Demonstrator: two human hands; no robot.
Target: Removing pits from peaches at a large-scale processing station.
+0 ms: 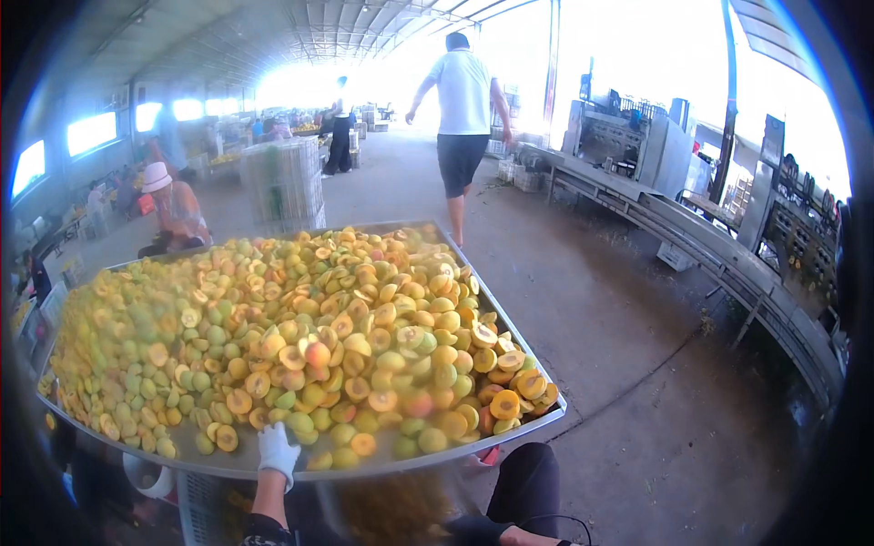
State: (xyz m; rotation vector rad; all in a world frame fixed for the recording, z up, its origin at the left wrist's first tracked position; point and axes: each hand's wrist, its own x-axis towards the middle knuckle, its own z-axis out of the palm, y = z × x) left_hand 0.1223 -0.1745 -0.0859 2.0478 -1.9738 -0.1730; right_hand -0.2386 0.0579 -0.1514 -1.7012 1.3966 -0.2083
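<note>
A large metal-rimmed tray table [225, 469] before me bears a heap of halved and whole-looking yellow-green fruit, apparently apricots or peaches [355, 341]. My left hand [278, 450], in a white glove, reaches over the tray's near rim. Its fingertips are at the near edge of the heap, close to several fruit pieces; whether they grip one is hidden. Some cut faces show orange flesh, such as a half [505, 404] near the right corner. My right hand is out of view; only part of a bare forearm [529, 536] shows at the bottom edge.
A blue plastic crate [198, 508] and a white bucket [149, 478] stand under the tray's near side. A seated person [174, 211] in a hat is beyond the tray; another person [466, 102] walks away. Stacked crates [285, 181] stand behind. A conveyor [683, 228] runs along the right.
</note>
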